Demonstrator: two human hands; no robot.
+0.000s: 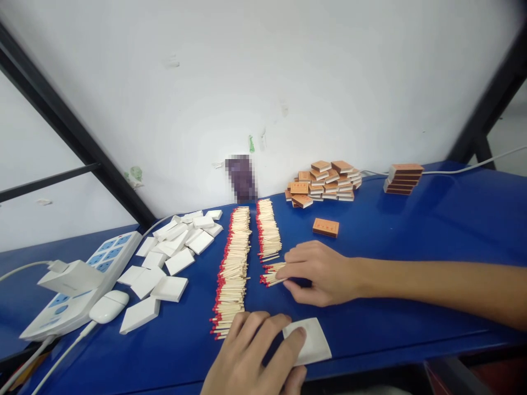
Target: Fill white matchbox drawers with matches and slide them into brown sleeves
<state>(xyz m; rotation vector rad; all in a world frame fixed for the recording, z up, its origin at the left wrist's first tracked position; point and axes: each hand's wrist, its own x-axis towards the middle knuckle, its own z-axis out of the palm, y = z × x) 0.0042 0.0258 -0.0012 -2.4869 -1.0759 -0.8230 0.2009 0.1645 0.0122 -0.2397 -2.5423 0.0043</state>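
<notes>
My left hand (255,356) rests at the blue table's near edge, its thumb and fingers closed on a white inner matchbox tray (313,340). My right hand (319,271) lies palm down further in, fingers pinched on a small bunch of red-tipped matches (272,274). Two long rows of matches lie just beyond, the left row (234,263) and the shorter right row (268,227).
A heap of white trays (173,252) lies to the left, beside a white power strip (82,285) with an adapter and a white case (109,306). Orange matchbox sleeves are piled at the back (325,184), one lone sleeve (325,226) and a small stack (403,178) nearby.
</notes>
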